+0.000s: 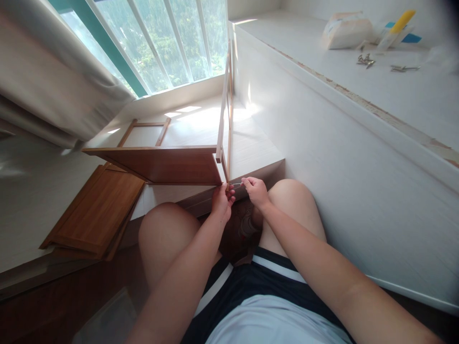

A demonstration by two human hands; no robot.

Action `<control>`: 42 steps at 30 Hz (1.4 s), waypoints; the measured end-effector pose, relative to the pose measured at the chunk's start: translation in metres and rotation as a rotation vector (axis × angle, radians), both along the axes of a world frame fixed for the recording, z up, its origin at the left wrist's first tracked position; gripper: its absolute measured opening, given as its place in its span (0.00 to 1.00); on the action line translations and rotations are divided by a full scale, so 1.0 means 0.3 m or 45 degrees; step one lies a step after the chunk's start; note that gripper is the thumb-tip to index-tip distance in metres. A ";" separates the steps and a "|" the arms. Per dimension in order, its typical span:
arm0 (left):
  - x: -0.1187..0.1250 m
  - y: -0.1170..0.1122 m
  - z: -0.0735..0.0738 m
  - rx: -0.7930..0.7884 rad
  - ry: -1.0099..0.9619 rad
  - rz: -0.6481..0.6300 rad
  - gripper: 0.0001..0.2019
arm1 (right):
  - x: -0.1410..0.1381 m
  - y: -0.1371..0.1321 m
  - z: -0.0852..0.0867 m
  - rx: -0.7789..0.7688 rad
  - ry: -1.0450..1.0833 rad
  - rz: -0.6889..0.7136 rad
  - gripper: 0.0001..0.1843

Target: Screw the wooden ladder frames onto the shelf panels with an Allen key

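A brown wooden assembly stands on the pale ledge: a flat panel (168,165) joined at its right end to a narrow upright frame (223,114). My left hand (223,203) is closed at the near lower corner of this assembly, thumb on the wood and fingers curled around the joint. Just to the right, my right hand (256,192) pinches a thin metal rod-like tool (236,184), which points left at that corner. The tool's tip meets the joint beside my left fingertips; whether it sits in a screw is too small to tell.
Loose brown panels (96,210) lie stacked at the left. Behind the assembly lies a small wooden frame (148,125). On the white raised shelf (297,38) are metal screws (366,61), a yellow-handled tool (403,21) and a white packet (347,31). A curtain (53,71) hangs beside the window.
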State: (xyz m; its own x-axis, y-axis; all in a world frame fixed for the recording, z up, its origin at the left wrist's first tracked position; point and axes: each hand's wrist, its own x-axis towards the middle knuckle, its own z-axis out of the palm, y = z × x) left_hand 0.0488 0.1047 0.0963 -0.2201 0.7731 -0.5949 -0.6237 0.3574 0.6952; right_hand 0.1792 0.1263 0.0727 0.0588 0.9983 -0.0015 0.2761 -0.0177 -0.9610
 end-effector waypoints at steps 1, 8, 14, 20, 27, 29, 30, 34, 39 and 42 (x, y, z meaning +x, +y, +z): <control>0.000 0.000 -0.001 -0.002 -0.008 0.004 0.06 | 0.001 0.000 0.003 0.020 -0.020 -0.014 0.25; 0.001 -0.002 0.001 -0.015 -0.039 0.035 0.06 | -0.008 -0.011 0.017 0.076 -0.008 0.000 0.25; 0.000 0.002 0.005 -0.044 -0.070 0.034 0.07 | -0.014 -0.008 0.017 0.070 0.037 -0.056 0.24; -0.002 0.002 0.009 -0.070 -0.050 0.045 0.07 | -0.016 -0.014 0.017 0.064 0.053 -0.016 0.24; -0.003 0.003 0.010 -0.044 -0.084 0.070 0.05 | -0.016 -0.015 0.017 0.053 0.062 -0.007 0.24; -0.003 0.003 0.008 -0.031 -0.081 0.076 0.04 | -0.016 -0.015 0.016 0.051 0.084 -0.002 0.23; -0.003 0.003 0.008 -0.026 -0.078 0.078 0.04 | -0.016 -0.016 0.015 0.051 0.096 0.002 0.23; -0.001 0.001 0.007 -0.017 -0.069 0.080 0.05 | -0.015 -0.021 0.018 0.059 0.133 0.015 0.23; -0.001 0.000 0.007 -0.016 -0.072 0.080 0.06 | -0.016 -0.018 0.014 0.053 0.118 0.015 0.23; -0.002 0.001 0.006 -0.016 -0.072 0.079 0.06 | -0.012 -0.016 0.009 0.040 0.068 0.025 0.23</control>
State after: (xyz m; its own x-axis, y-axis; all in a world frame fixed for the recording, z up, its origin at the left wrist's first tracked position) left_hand 0.0481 0.1049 0.0981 -0.2333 0.7515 -0.6171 -0.6830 0.3250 0.6541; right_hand 0.1756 0.1216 0.0753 0.0399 0.9988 0.0275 0.2245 0.0178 -0.9743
